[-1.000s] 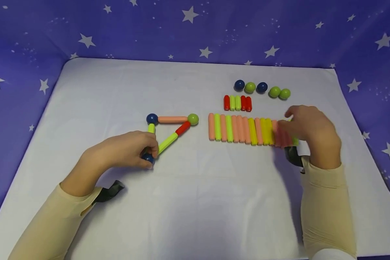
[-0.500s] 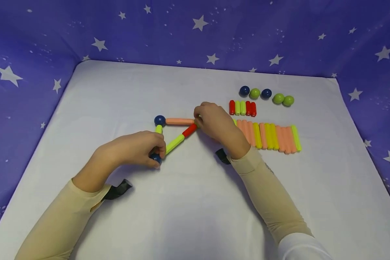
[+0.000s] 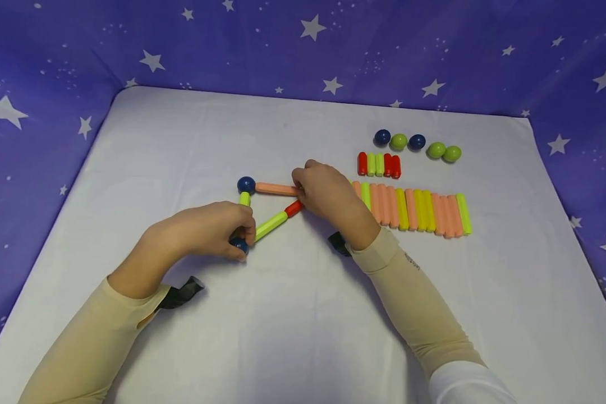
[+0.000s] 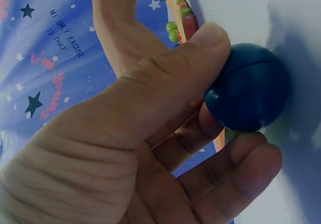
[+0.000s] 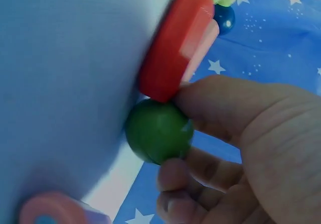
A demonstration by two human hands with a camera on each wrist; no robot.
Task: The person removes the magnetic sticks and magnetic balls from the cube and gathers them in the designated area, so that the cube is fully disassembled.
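Note:
A triangle of magnetic sticks and balls lies on the white cloth. My left hand [image 3: 207, 230] pinches the blue ball [image 4: 251, 86] at its near corner. At the right corner, my right hand [image 3: 325, 188] holds a green ball [image 5: 158, 131] between thumb and fingers; the hand hides this ball in the head view. A salmon stick [image 3: 276, 189] runs from there to another blue ball [image 3: 246, 184]. A short red stick [image 5: 175, 48] meets the green ball and continues into a yellow-green stick [image 3: 271, 226]. The left side is a yellow-green stick [image 3: 244, 198], partly covered by my left hand.
Right of the triangle lies a row of salmon, yellow and yellow-green sticks [image 3: 418, 210], its left end behind my right hand. Beyond it are several short red and green sticks [image 3: 379, 165] and a line of blue and green balls [image 3: 417, 142]. A starry purple cloth [image 3: 262, 50] rises behind.
My right hand has come left from the stick row to the green ball, and the triangle's right corner has shifted slightly nearer. My left hand keeps its hold on the blue ball.

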